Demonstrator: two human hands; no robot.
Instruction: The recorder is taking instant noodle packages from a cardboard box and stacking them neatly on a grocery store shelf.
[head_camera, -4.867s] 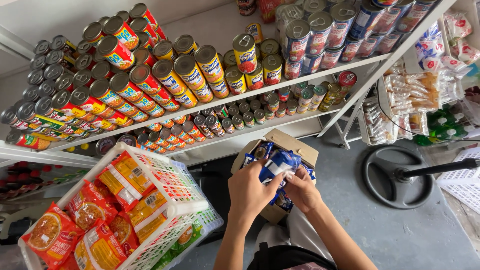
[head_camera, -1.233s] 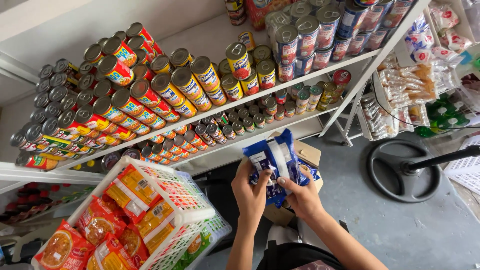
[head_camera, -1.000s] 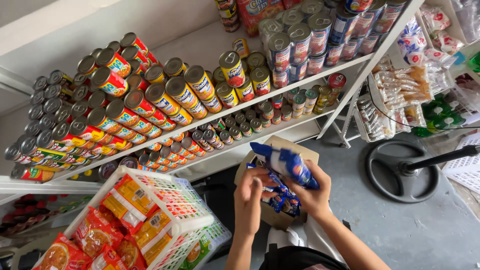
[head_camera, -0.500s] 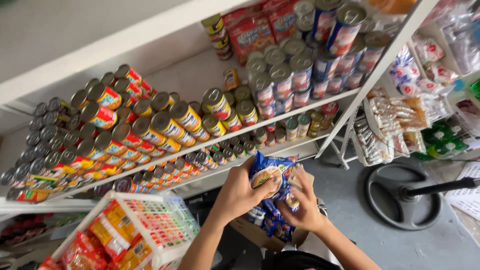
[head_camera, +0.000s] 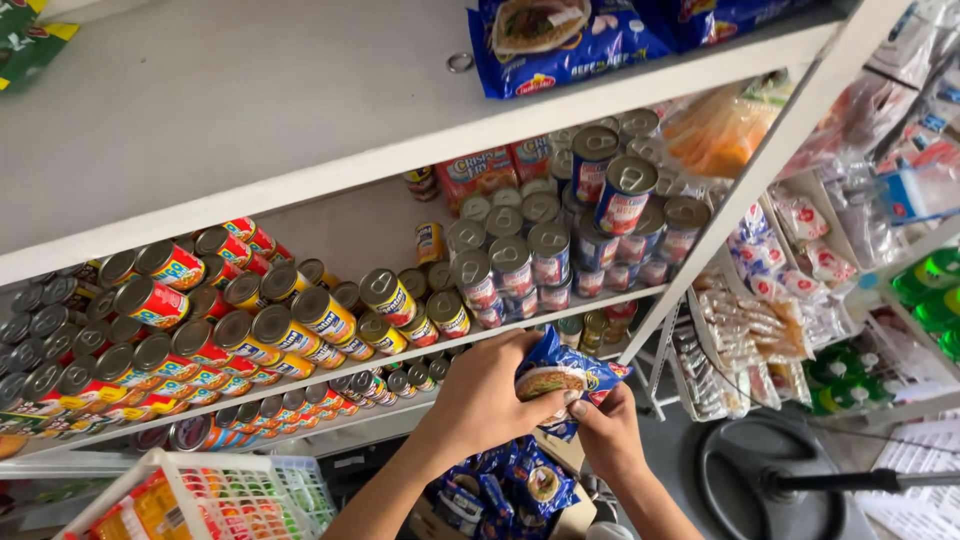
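Both hands up at the can shelf (head_camera: 560, 325): left hand (head_camera: 490, 395) and right hand (head_camera: 605, 432) each have a grip clenched on one blue snack packet (head_camera: 565, 378), held just below the shelf's front edge. Packet's long axis runs roughly left-right, tilted, right corner highest. Two more blue packets (head_camera: 560, 35) lie on the top shelf (more below in a carton (head_camera: 500, 495), count unclear).

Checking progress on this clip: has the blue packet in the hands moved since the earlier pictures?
Yes. The blue packet has gone up, from just above the cardboard box to level with the lower shelf of cans, held by both hands.
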